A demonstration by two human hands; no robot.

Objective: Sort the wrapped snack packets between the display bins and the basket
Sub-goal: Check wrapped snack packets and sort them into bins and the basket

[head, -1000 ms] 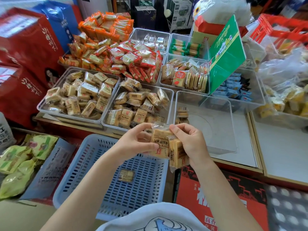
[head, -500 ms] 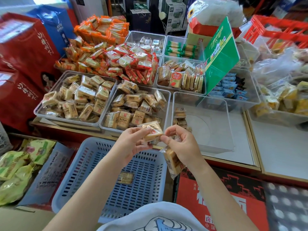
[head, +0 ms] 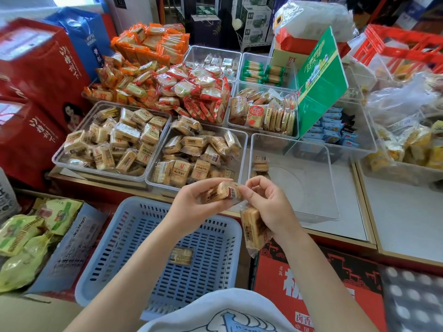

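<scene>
Sorting looks barely begun: one packet [head: 181, 256] lies in the blue basket [head: 100, 264] at 6 o'clock, while the bins [head: 244, 149] at 12 o'clock stay heaped. The left hand [head: 191, 207] pinches a packet [head: 221, 191]; the right hand [head: 268, 207] grips another packet [head: 253, 230].

Clear display bins [head: 247, 140] on white counter [head: 405, 224]

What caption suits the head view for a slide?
Both hands hold one snack packet above a blue basket, beside clear display bins.
</scene>
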